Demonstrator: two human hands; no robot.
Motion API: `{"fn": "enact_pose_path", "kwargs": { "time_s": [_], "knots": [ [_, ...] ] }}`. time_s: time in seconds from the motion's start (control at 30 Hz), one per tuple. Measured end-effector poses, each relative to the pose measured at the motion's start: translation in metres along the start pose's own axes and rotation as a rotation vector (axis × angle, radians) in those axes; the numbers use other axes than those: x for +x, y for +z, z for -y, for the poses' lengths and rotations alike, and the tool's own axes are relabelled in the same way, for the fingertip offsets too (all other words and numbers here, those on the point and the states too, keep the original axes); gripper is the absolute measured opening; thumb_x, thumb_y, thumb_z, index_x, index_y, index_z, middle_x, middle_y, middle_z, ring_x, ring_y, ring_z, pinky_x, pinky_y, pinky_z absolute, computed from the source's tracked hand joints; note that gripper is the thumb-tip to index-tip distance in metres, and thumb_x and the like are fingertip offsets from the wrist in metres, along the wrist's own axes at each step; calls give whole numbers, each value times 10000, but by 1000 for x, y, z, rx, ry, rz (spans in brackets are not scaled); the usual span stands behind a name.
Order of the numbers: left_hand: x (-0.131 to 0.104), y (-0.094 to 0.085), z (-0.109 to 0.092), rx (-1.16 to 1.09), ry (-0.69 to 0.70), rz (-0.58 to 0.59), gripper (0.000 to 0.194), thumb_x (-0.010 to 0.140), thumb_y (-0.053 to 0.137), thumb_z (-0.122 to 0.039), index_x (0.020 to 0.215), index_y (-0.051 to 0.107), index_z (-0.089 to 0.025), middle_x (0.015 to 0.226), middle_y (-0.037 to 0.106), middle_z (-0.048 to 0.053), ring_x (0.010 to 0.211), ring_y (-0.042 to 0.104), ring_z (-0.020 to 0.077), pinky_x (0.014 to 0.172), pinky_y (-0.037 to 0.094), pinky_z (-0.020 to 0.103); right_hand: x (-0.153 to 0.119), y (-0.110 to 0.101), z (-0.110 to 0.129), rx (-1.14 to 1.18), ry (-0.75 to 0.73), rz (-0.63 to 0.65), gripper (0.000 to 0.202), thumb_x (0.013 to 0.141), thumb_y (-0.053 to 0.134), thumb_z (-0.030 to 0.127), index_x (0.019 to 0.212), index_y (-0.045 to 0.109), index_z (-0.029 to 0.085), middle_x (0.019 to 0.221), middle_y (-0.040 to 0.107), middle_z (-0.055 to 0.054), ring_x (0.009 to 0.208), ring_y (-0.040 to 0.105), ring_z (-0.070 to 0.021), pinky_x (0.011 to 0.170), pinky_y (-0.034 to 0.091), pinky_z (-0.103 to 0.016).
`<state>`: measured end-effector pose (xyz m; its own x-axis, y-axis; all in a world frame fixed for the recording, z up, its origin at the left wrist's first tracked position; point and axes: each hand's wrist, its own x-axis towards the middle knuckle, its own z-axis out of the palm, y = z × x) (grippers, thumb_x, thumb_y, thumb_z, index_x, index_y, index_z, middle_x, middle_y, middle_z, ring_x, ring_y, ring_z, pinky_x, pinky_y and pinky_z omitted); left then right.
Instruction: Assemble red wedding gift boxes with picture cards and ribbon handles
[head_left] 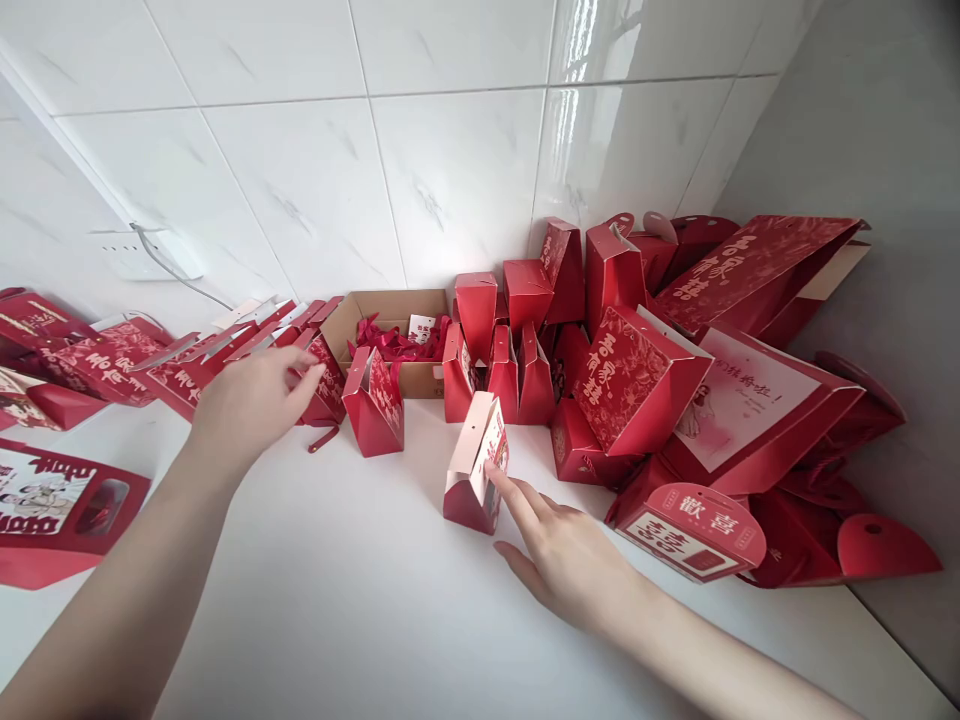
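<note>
My right hand (562, 545) is open beside a small red gift box (469, 495) with a cream top. Its index fingertip touches, or nearly touches, the box's printed right side, and the thumb is held apart below. The box stands upright on the white table (337, 600). My left hand (251, 400) hovers in front of a row of red gift boxes (180, 375), fingers loosely curved and nothing visible in them. Just right of that hand, another red box (375, 415) stands upright. A short dark red ribbon (324, 438) lies on the table nearby.
A cardboard box (420, 380) holding red ribbons (397, 340) sits against the tiled wall (450, 180). Red boxes (637, 380) are heaped at right, beside a grey side wall. A windowed red box (67, 510) lies at left. A cable (176, 270) hangs from a wall socket.
</note>
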<state>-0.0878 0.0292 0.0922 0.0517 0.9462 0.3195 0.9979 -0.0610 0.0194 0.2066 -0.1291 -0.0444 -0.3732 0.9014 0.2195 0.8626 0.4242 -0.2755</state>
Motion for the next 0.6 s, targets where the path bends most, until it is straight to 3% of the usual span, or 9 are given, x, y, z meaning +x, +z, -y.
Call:
{"fn": "enact_pose_path", "kwargs": {
  "time_s": [0.13,0.23,0.3,0.37,0.43,0.53,0.6],
  "knots": [
    [42,-13,-32,-80,143,72,343,896,481,-523,1061,688,-304,1058,734,-18,989,650,244,683,453,308,1,-6,0,-30,18,64,546,923,536,199,1442,374,149,1356,576,-156,975,672,-276,733,592,-408],
    [49,-13,-62,-156,253,118,397,885,502,-556,1027,716,-254,1050,739,3,972,657,232,766,482,306,2,-9,1,-98,84,136,316,906,564,183,1220,566,157,1301,602,-146,984,670,-290,735,578,-417],
    [35,-10,-82,-329,345,165,476,890,481,-613,1080,710,-242,1111,727,22,968,666,220,800,501,296,3,-8,2,-150,106,193,196,903,568,177,1092,614,151,1190,645,-135,968,669,-298,733,564,-425],
    [13,-5,-99,-454,486,409,533,888,476,-633,1218,665,-259,1188,705,42,980,679,220,796,519,289,2,-7,2,-179,85,267,146,908,570,185,1037,628,151,1072,672,-115,939,671,-297,740,548,-422],
    [-7,2,-110,-468,583,582,620,843,566,-603,1382,551,-296,1295,656,56,1044,677,245,770,523,281,0,-6,3,-187,55,344,141,918,571,201,1036,630,153,1005,685,-97,890,680,-287,731,531,-408],
    [-24,10,-114,-437,668,717,687,862,580,-401,1512,360,-387,1360,621,17,1074,674,245,733,515,265,-3,-7,5,-187,28,411,130,930,565,207,1031,629,157,971,696,-87,838,687,-275,696,499,-380],
    [-27,12,-112,-451,747,748,657,878,513,-257,1497,376,-428,1397,596,-27,1128,652,234,801,512,270,-4,-9,6,-189,13,423,121,931,569,201,1027,630,160,961,699,-85,830,688,-272,679,478,-365]
  ]
}}
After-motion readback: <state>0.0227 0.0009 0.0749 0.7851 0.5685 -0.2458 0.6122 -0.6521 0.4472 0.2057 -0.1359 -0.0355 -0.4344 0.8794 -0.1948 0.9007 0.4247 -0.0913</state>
